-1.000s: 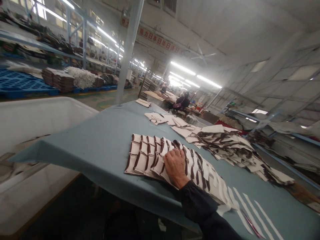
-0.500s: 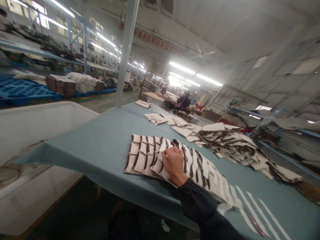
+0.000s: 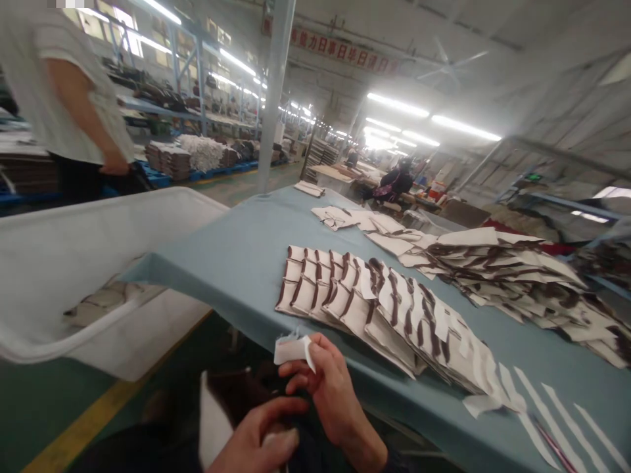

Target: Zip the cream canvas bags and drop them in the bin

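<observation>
My right hand (image 3: 330,387) is in front of the table edge, pinching a short white fabric strip (image 3: 290,350) between thumb and fingers. Lower down, my left hand (image 3: 261,433) is curled around a folded fabric piece (image 3: 213,424), off-white on one side and dark brown on the other. That piece is near my lap and partly hidden by the hand. Beyond my hands lies a fanned row of cream fabric pieces (image 3: 340,292) with brown edges. White strips (image 3: 389,295) rest across part of the row.
A blue-green cloth covers the table (image 3: 246,246). A large heap of cream and brown pieces (image 3: 513,263) is at the right, with long white strips and a thin purple tool (image 3: 555,443) nearer. To the left is a white bin (image 3: 113,223); a person (image 3: 73,105) stands behind it.
My right hand has come off the fanned row toward me and now holds a white strip. My left hand has come into view with a fabric piece. A person has appeared at left.
</observation>
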Demonstrator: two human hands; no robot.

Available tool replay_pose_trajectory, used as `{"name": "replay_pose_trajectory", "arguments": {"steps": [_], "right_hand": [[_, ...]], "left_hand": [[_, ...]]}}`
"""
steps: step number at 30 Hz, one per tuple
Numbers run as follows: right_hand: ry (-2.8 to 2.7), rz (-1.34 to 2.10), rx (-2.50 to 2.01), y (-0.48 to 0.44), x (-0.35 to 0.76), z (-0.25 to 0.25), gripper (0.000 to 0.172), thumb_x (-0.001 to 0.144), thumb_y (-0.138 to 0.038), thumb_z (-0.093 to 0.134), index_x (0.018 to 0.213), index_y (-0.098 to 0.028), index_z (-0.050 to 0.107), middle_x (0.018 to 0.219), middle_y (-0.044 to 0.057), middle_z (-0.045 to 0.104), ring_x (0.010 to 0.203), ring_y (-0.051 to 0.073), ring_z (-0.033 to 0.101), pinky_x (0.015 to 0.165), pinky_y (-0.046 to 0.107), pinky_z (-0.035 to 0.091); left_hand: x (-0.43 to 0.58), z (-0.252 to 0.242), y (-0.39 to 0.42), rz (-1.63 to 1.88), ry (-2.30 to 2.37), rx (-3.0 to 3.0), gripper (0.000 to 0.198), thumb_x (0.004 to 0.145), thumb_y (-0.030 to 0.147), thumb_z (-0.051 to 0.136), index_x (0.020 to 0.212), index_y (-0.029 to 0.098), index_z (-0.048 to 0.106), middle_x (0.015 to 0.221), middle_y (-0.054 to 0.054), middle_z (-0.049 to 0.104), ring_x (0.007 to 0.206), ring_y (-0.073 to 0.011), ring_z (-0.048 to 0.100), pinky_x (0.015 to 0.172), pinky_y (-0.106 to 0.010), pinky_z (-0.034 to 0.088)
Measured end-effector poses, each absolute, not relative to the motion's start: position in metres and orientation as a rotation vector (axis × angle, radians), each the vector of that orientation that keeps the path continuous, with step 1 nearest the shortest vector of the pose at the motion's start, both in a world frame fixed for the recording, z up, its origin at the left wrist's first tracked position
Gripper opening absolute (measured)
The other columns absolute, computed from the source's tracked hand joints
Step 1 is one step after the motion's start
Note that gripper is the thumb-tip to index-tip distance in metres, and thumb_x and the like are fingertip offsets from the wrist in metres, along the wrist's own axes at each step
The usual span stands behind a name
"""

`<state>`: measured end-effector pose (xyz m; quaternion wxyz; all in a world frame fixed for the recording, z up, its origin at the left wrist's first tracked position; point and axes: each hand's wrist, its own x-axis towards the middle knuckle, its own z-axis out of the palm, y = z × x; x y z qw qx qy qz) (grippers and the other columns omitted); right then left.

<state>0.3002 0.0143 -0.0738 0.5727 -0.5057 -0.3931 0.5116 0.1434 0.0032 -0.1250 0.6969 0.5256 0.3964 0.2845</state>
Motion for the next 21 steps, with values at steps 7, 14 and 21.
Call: {"name": "replay_pose_trajectory", "arguments": {"steps": [7, 14, 21], "right_hand": [[-0.582, 1.539, -1.013, -0.035, 0.295, -0.056, 0.039, 0.090, -0.055, 0.084, 0.092, -0.017, 0.073, 0.091, 0.007, 0.078, 0.077, 0.019, 0.075, 0.062, 0.026, 0.061], [-0.393, 1.657, -1.108, -0.058, 0.282, -0.085, 0.048, 0.078, -0.059, 0.093, 0.088, -0.016, 0.076, 0.086, 0.007, 0.077, 0.074, 0.020, 0.074, 0.056, 0.025, 0.058], [-0.464, 1.729, -1.291, -0.075, 0.269, -0.115, 0.054, 0.083, -0.069, 0.086, 0.100, -0.020, 0.071, 0.081, 0.003, 0.076, 0.074, 0.020, 0.073, 0.060, 0.027, 0.057]], "left_hand": [[0.117, -0.123, -0.026, 0.748, 0.752, 0.810, 0.093, 0.076, 0.055, 0.092, 0.158, 0.025, 0.058, 0.082, 0.002, 0.063, 0.073, -0.0164, 0.058, 0.074, -0.027, 0.051], [0.084, -0.100, -0.044, 0.893, 1.005, 1.083, 0.052, 0.099, 0.064, 0.064, 0.119, 0.021, 0.085, 0.110, -0.009, 0.082, 0.102, -0.0288, 0.072, 0.094, -0.034, 0.058], [0.065, -0.100, -0.048, 0.881, 1.084, 1.020, 0.068, 0.098, 0.078, 0.057, 0.105, 0.016, 0.084, 0.070, -0.003, 0.070, 0.061, -0.0173, 0.059, 0.056, -0.024, 0.047]]}}
